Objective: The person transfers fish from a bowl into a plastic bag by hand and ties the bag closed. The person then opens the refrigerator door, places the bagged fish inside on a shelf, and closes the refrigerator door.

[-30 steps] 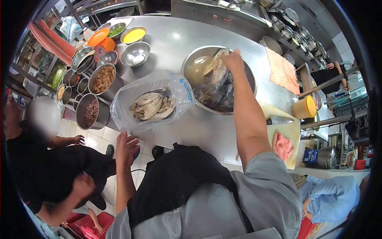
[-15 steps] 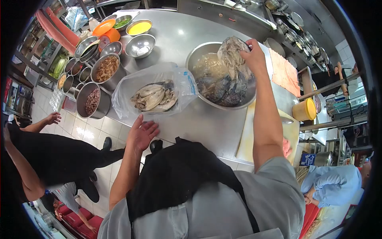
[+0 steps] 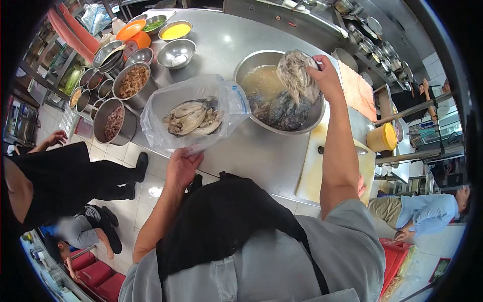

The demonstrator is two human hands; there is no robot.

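A split, flattened fish (image 3: 297, 73) hangs from my right hand (image 3: 326, 78), whose fingers pinch its upper edge. It is over the right side of a large steel bowl (image 3: 241, 65). Dark-scaled fish (image 3: 287, 110) lie in cloudy liquid in that bowl, touching the lower end of the held one. To the left, a clear plastic bag (image 3: 156, 108) lies open on the table with several split fish (image 3: 193, 118) in it. My left hand (image 3: 183, 168) has its fingers closed at the bag's near edge, at the table's front edge.
Steel pots of chopped meat (image 3: 113, 122) and browned pieces (image 3: 133, 81) stand at left, near bowls with yellow liquid (image 3: 175, 31) and chopped greens (image 3: 154, 23). A cutting board (image 3: 312, 171) with a knife (image 3: 359, 150) lies at right, near a yellow bucket (image 3: 382, 137). A co-worker (image 3: 65, 176) stands at left.
My left hand has gone from open beside the bag to its near edge. My right hand and the fish have shifted slightly right. People at both sides have moved.
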